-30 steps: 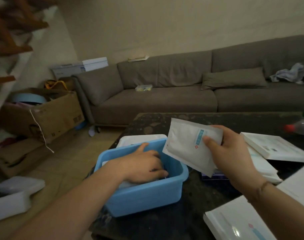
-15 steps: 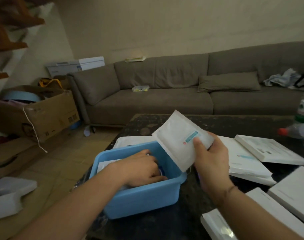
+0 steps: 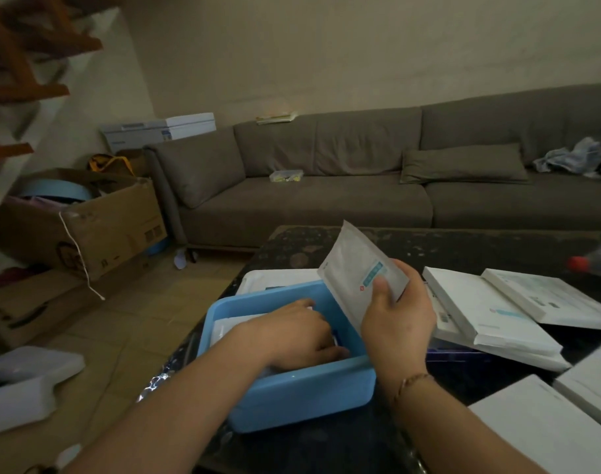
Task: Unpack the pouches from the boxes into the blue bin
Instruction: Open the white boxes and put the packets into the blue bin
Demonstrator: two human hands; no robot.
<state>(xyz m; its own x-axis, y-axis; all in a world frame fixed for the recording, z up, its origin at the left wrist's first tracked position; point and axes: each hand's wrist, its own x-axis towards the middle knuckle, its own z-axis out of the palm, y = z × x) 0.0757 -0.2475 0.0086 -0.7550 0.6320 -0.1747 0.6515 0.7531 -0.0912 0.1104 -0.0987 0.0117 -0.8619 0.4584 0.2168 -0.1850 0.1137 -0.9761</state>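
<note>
The pouch in the right hand has come nearer the blue bin.

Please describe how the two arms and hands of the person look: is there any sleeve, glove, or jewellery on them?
Both forearms are bare, with no sleeves in view and no gloves. The right hand has a thin beaded bracelet around its wrist. The left hand shows no ring or band on the parts that are visible.
</note>
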